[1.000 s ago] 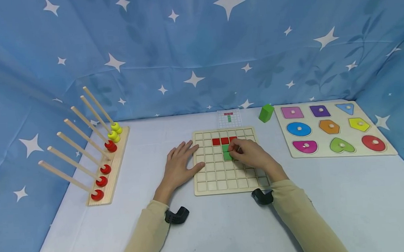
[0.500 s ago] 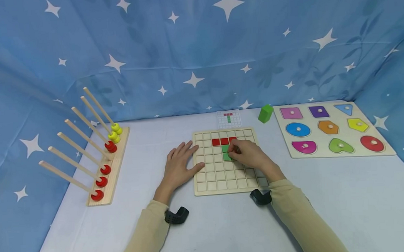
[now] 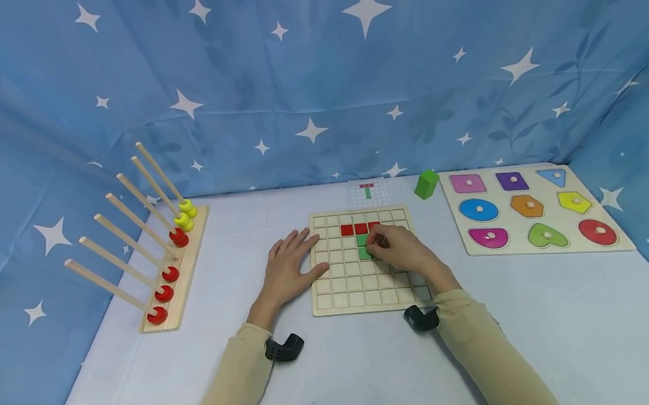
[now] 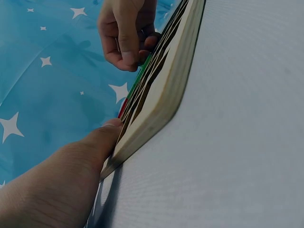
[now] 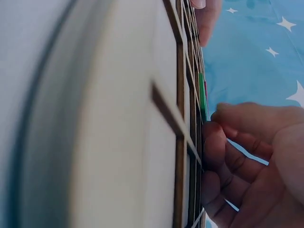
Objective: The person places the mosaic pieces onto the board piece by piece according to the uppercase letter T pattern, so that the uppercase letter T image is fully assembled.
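A square wooden grid board (image 3: 340,299) lies flat on the table. Several red square tiles (image 3: 347,230) form a row near its far side. Below the row's middle, green square tiles (image 3: 363,240) run downward in a column. My left hand (image 3: 288,271) rests at the board's left edge with fingers spread, thumb and fingertips touching the rim. My right hand (image 3: 400,247) is over the board, thumb and fingers curled together at the lower green tile (image 3: 365,253), pinching at its right edge. In the right wrist view, the fingertips meet the end of a green tile (image 5: 203,95); their contact is partly hidden.
Behind the board lies a pattern card (image 3: 368,193) with a red and green T. A green block (image 3: 426,184) stands beside it. A shape puzzle board (image 3: 561,247) is at the right, a peg stacker with beads (image 3: 188,269) at the left. A starry curtain hangs behind.
Both hands stay nearly where they were, the right at the green tiles and the left at the board's edge. The head view shifts very slightly.
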`<state>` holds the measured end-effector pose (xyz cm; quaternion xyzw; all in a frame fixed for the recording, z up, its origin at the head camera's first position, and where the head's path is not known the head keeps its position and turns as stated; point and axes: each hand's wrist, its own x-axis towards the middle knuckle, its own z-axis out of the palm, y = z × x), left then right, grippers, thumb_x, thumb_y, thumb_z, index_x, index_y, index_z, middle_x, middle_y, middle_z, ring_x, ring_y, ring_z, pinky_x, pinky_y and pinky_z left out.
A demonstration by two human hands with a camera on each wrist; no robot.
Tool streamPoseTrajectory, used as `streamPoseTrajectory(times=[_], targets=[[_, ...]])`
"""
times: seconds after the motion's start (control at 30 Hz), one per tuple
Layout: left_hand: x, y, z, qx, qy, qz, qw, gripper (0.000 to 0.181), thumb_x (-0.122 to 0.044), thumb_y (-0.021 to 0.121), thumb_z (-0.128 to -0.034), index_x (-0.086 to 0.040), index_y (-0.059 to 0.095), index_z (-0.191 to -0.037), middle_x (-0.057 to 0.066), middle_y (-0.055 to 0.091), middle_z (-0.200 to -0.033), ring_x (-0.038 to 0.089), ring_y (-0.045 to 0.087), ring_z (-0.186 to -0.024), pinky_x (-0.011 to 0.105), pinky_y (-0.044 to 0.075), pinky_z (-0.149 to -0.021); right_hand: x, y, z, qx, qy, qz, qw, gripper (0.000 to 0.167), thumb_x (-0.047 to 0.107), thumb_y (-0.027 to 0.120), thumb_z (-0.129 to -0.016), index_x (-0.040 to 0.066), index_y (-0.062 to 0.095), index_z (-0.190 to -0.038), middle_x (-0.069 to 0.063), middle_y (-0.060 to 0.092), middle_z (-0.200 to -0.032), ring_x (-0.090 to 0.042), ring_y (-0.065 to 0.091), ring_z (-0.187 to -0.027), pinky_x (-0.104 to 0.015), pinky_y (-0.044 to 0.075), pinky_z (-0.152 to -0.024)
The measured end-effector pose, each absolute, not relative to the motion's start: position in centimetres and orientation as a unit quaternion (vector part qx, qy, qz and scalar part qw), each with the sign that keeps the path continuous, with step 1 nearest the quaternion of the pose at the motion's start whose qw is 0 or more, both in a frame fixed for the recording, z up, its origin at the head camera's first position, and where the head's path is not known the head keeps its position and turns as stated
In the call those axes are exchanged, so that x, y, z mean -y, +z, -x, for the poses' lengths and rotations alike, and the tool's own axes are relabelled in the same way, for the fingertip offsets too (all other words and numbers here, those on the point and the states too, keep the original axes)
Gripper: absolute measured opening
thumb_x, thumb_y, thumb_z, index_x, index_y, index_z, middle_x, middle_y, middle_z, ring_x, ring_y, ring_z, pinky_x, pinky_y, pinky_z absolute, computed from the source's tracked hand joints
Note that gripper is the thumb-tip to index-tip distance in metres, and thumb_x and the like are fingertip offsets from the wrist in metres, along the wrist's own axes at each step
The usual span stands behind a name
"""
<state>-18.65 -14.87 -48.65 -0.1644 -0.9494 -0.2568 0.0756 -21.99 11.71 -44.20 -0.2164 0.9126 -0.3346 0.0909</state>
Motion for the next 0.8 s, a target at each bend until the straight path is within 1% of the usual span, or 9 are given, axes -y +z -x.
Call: streamPoseTrajectory(times=[0.2, 0.4, 0.8], targets=[[14.9, -48.6, 18.7, 0.95, -0.256, 0.162, 0.07, 0.067, -0.056, 0.06, -0.0841, -0.024, 0.045, -0.141, 0.003, 0.037, -0.152, 0.027, 0.026, -0.144, 0.052, 0.018, -0.114, -12.1, -44.0, 21.7, -0.911, -0.347, 0.204, 0.087, 0.008, 0.019, 0.06, -0.091, 0.012, 0.062, -0.087, -0.001, 0.061, -0.077, -0.012, 0.053, -0.066, -0.026, 0.046, -0.059], [14.9, -48.7, 18.7, 0.951, -0.254, 0.162, 0.073, 0.068, -0.056, 0.06, -0.0838, -0.024, 0.045, -0.142, 0.004, 0.037, -0.152, 0.027, 0.026, -0.144, 0.053, 0.018, -0.114, -12.8, -43.9, 21.4, -0.918, -0.34, 0.192, 0.076, 0.008, 0.018, 0.057, -0.091, 0.012, 0.061, -0.087, -0.001, 0.059, -0.075, -0.014, 0.052, -0.066, -0.027, 0.044, -0.058], [14.8, -48.6, 18.7, 0.953, -0.252, 0.159, 0.063, 0.067, -0.058, 0.058, -0.085, -0.026, 0.044, -0.142, 0.002, 0.035, -0.153, 0.026, 0.025, -0.144, 0.051, 0.017, -0.115, -14.8, -43.7, 20.8, -0.921, -0.344, 0.165, 0.081, 0.007, 0.017, 0.057, -0.09, 0.011, 0.06, -0.087, -0.002, 0.055, -0.071, -0.015, 0.049, -0.063, -0.027, 0.043, -0.055]])
